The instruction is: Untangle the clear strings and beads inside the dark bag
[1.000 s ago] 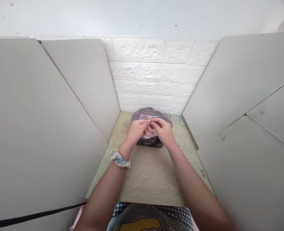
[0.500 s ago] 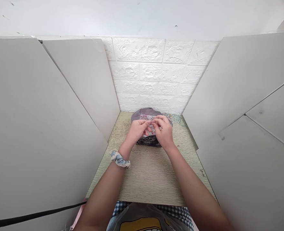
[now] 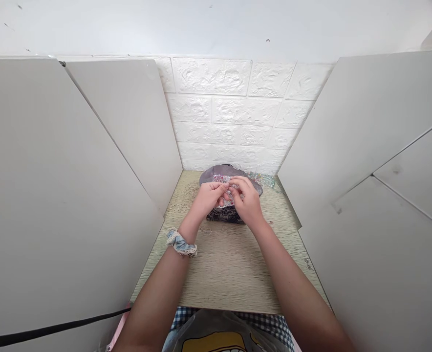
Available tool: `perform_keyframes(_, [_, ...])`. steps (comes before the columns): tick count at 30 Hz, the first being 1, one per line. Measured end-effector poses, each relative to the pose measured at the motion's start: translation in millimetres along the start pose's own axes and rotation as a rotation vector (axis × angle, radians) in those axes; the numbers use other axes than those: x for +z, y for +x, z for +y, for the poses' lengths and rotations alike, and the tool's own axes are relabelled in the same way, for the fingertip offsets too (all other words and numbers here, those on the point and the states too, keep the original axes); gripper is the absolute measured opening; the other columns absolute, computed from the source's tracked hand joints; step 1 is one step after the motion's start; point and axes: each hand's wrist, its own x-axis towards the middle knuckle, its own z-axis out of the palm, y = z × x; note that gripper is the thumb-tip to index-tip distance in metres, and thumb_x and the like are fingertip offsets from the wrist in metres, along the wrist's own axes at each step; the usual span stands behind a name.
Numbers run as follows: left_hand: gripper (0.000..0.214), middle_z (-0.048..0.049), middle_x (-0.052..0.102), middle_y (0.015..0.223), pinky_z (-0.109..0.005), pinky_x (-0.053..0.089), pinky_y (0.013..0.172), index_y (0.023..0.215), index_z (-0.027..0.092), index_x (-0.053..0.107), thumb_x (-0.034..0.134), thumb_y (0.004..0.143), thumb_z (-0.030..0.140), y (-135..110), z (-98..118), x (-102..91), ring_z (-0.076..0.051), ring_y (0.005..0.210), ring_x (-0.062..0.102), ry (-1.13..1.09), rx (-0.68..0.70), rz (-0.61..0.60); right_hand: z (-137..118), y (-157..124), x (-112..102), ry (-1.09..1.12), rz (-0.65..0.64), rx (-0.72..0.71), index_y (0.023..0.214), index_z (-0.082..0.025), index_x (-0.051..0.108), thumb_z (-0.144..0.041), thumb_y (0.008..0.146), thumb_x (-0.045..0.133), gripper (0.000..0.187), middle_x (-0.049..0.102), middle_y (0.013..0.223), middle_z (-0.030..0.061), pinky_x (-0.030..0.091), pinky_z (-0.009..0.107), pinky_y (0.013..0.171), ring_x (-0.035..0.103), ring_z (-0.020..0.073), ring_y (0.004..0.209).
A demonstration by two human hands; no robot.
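Over a grey and black bag [image 3: 227,169] full of small clear and reddish beads [image 3: 220,179], my two hands meet fingertip to fingertip. My left hand [image 3: 211,196] has its thumb and forefinger pinched together, the other fingers curled below. Opposite it, my right hand [image 3: 247,198] also pinches with thumb and forefinger. Whatever lies between the fingertips is too small to make out. Fine strands hang at the bag's dark front, under my hands. A heap of pale green and clear beaded strands [image 3: 269,182] lies behind my right hand.
The narrow wooden tabletop [image 3: 230,274] is walled in by a grey panel [image 3: 124,117] on the left, another panel [image 3: 333,146] on the right and a white brick-patterned wall [image 3: 230,107] behind. Small shiny bits [image 3: 308,264] lie near the right edge.
My right fingers have shifted slightly at the meeting point, with the forefinger now a little lower and closer to the left fingertips. My left hand has barely moved.
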Motion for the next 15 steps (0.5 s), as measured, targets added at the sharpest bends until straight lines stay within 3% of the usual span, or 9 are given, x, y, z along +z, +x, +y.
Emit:
perform_keyframes(4, [0.036, 0.0015, 0.044, 0.042, -0.017, 0.024, 0.038, 0.059, 0.010, 0.054, 0.055, 0.070, 0.044, 0.7, -2.6, -2.3, -0.003, 0.036, 0.035, 0.024, 0.006, -0.024, 0.4, 0.4, -0.4, 0.009, -0.005, 0.027, 0.085, -0.018, 0.057, -0.018, 0.081, 0.042, 0.015, 0.051, 0.099, 0.0061, 0.042, 0.031, 0.078, 0.050, 0.0163, 0.092])
perform_keyframes(8, [0.033, 0.0048, 0.035, 0.040, -0.017, 0.017, 0.037, 0.064, 0.009, 0.057, 0.054, 0.072, 0.041, 0.3, -3.7, -3.1, -0.002, 0.035, 0.026, -0.033, 0.007, -0.070, 0.8, 0.8, 0.3, 0.049, 0.035, 0.064, 0.082, -0.018, 0.059, -0.019, 0.080, 0.045, 0.015, 0.052, 0.096, 0.0062, 0.043, 0.028, 0.073, 0.050, 0.0153, 0.090])
perform_keyframes(11, [0.026, 0.0023, 0.045, 0.053, -0.016, 0.016, 0.037, 0.079, 0.010, 0.060, 0.056, 0.071, 0.034, -0.7, -2.2, -2.8, 0.000, 0.038, 0.026, -0.107, -0.012, -0.114, 1.1, 0.7, 1.0, 0.090, 0.056, 0.099, 0.081, -0.017, 0.060, -0.019, 0.079, 0.046, 0.014, 0.052, 0.095, 0.0061, 0.044, 0.026, 0.068, 0.051, 0.0148, 0.087])
perform_keyframes(15, [0.028, -0.0003, 0.054, 0.069, -0.016, 0.020, 0.037, 0.095, 0.012, 0.056, 0.055, 0.072, 0.029, -0.5, -0.2, -1.6, 0.000, 0.039, 0.031, -0.142, 0.002, -0.110, 2.5, 1.3, 1.3, 0.126, 0.086, 0.138, 0.080, -0.018, 0.060, -0.020, 0.078, 0.047, 0.013, 0.053, 0.094, 0.0056, 0.043, 0.028, 0.074, 0.050, 0.0157, 0.090])
